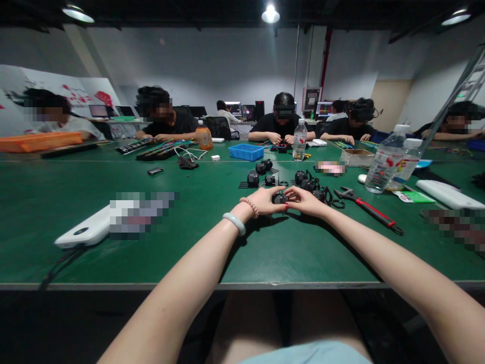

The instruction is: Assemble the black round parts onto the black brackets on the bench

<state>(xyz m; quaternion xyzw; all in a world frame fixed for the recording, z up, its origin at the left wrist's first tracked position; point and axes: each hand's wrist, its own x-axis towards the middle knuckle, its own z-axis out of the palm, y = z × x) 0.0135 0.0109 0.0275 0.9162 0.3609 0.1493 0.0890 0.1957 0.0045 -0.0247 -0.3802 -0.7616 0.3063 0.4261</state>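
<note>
Both of my hands meet over the green table (197, 227). My left hand (264, 200), with a beaded bracelet and a pale bangle at the wrist, is closed round a small black part (279, 198). From the other side my right hand (304, 200) holds the same part between its fingertips. Just beyond my left hand stand several similar black parts (253, 179), some by flat dark slotted pieces. More black parts with loops (311, 185) lie behind and beside my right hand. A dark ring (338, 203) rests to the right of them.
A red-and-black wrench (369, 208) lies at right, near water bottles (382, 164) and a white power bank (447, 194). Another white device (91, 227) with a cable is at left. A blue basket (246, 152) and cardboard box (357, 157) stand farther back. People work across the table.
</note>
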